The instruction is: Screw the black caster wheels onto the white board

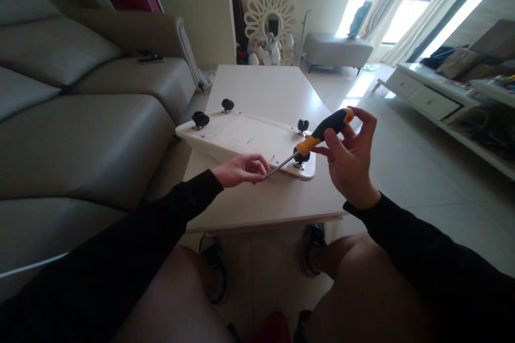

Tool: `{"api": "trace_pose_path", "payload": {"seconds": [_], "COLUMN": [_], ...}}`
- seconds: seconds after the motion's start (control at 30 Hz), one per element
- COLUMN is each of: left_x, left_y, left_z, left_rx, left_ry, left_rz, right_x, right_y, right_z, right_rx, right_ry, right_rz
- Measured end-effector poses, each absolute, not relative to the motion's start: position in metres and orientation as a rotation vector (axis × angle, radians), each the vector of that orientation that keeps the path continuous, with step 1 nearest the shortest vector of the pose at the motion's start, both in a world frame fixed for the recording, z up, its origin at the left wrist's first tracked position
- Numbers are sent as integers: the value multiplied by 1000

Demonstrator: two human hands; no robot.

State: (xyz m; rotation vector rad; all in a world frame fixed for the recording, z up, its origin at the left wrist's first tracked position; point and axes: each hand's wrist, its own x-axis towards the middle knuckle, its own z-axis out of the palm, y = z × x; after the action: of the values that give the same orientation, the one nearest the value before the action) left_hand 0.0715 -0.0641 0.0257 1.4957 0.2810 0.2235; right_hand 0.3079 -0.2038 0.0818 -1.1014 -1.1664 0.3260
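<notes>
My right hand (352, 158) grips a screwdriver (324, 131) by its black and yellow handle, the shaft slanting down to the left. Its tip meets the pinched fingers of my left hand (243, 170); whether a small screw sits between those fingertips I cannot make out. Just beyond both hands lies a white board (245, 136), with black casters pointing up: two casters (200, 119) at its left end and two casters (303, 126) at its right. A thin dark piece (250, 140), perhaps a screw, rests on the board.
Under the board is a long white table (261, 83). A grey sofa (100, 144) runs along the left. On the right stands a low white cabinet (426, 94). A grey bench (338, 48) and a round white-framed mirror (271, 19) are at the back.
</notes>
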Motion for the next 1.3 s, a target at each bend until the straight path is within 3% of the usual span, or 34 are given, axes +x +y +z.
{"api": "trace_pose_path", "payload": {"seconds": [0.9,1.3], "left_x": [74,69], "left_y": [-68,-61], "left_z": [28,35], "left_rx": [1552,1689], "left_ry": [293,383], "left_rz": [291,243], "right_x": [311,320], "right_y": [-199,-187], "right_z": [80,79], "right_rx": [-1116,-1130], "right_ry": [-1010,-1113], "right_rz": [364,166]}}
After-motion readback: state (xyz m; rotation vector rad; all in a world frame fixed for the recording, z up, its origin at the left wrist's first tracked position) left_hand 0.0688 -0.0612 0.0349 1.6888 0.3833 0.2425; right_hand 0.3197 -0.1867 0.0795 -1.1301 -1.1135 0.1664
